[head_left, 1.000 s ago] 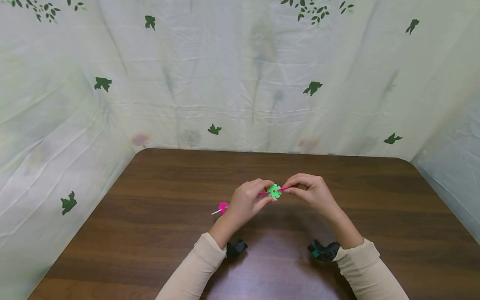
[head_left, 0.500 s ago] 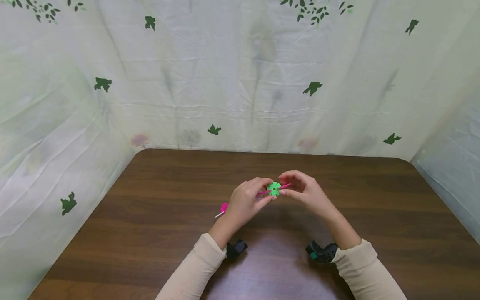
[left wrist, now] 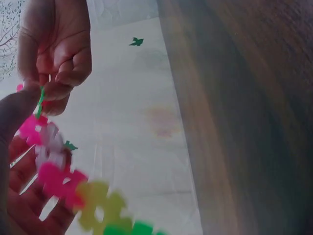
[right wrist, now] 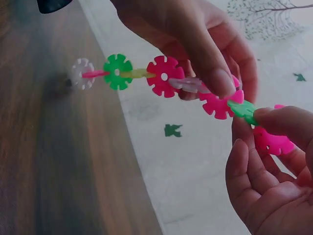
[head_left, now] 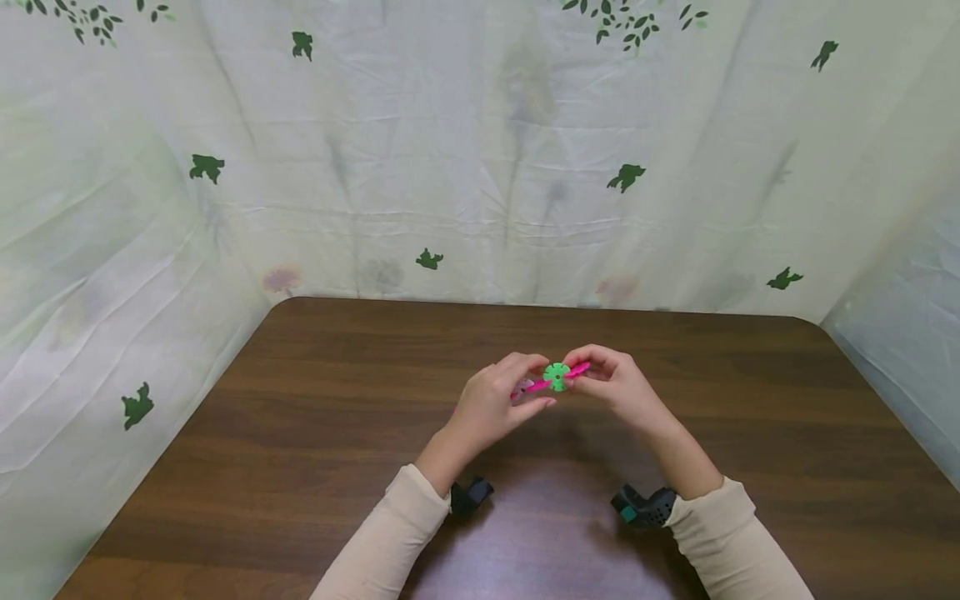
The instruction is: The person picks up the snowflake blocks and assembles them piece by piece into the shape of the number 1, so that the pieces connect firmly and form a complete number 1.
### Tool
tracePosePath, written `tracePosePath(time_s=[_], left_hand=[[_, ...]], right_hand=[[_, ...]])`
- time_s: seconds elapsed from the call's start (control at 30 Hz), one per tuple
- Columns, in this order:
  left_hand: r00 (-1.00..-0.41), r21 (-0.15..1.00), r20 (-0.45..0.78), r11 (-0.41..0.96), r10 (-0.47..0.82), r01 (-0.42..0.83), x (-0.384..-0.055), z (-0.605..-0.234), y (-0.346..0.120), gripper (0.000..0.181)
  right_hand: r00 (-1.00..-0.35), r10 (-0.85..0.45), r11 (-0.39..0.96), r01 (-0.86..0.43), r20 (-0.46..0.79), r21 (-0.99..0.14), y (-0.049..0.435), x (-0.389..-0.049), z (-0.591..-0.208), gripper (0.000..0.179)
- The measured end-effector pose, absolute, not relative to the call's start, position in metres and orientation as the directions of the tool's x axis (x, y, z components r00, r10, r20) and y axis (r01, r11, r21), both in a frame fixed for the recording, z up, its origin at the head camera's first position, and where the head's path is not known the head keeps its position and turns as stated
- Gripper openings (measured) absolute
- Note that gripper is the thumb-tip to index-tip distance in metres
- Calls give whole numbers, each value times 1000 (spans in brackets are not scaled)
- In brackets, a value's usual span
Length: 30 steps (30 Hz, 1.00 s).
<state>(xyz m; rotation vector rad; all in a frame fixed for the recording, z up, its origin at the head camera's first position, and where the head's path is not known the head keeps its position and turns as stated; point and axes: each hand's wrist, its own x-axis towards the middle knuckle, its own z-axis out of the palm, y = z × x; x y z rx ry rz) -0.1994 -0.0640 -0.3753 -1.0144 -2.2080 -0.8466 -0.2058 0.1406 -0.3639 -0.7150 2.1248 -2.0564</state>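
A chain of interlocked notched plastic discs in pink, green, yellow and clear runs between the hands above the table. My left hand pinches it at a pink disc, thumb in front and fingers behind. My right hand pinches the end near a green disc and the last pink disc. Toward the other end, the right wrist view shows a pink disc, a green disc and a clear disc. The left wrist view shows a blurred yellow disc below the left hand's fingers.
The brown wooden table lies under both hands. A pale curtain with green bird and leaf prints hangs behind it and at the sides. Black devices, a left one and a right one, sit at the wrists.
The chain has shifted right through the left hand, and a clear disc now shows between its fingers. The tail disc behind the left wrist is now hidden. The right hand's grip has moved closer.
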Motion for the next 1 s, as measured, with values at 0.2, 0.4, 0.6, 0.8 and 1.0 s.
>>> tracePosePath(time_s=[0.2, 0.4, 0.6, 0.8, 1.0], left_hand=[[-665, 451, 553, 491, 502, 745, -202, -372, -74, 50], [-759, 660, 303, 448, 576, 603, -208, -369, -89, 46], [-760, 706, 201, 446, 618, 550, -211, -369, -92, 32], [-750, 700, 211, 438, 627, 564, -211, -372, -88, 26], [-751, 711, 243, 414, 614, 568, -208, -376, -81, 35]], right_hand=[[-896, -360, -26, -271, 262, -962, 151, -209, -361, 21], [-890, -348, -58, -292, 293, -955, 160, -212, -360, 17], [-890, -344, -75, -294, 301, -953, 165, -215, -361, 17], [-899, -324, -84, -284, 296, -955, 161, -215, -359, 29], [-920, -270, -86, -270, 284, -959, 155, -217, -355, 30]])
